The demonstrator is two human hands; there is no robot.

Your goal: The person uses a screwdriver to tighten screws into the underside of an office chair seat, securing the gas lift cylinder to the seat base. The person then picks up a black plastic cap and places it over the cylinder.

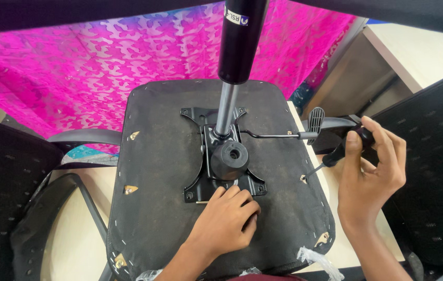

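an upturned office chair seat point(164, 171) lies on a pale table point(81, 250), its black underside facing up, with a black metal mechanism plate point(208, 151) bolted at the middle and a gas lift cylinder point(234, 57) rising from it toward the camera. the right hand point(369, 166) is wrapped shut around the black handle of a screwdriver point(336, 156), and the tool's long axis slants down and to the left, so its thin shaft and tip come down at a metal-edged hole point(303, 179) close to the seat's right edge; whether the tip is seated in it is too small to tell. that hole lies just left of and below the right hand, well apart from the plate. the left hand point(226, 218) rests with fingers curled together on the seat at the near corner of the plate, touching its edge; whether it pinches anything i cannot tell. so the right hand is much nearer the hole, the left nearer the plate. a paddle-ended lever point(289, 134) runs rightward from the plate, passing just above the screwdriver. pink patterned cloth point(75, 67) hangs behind.
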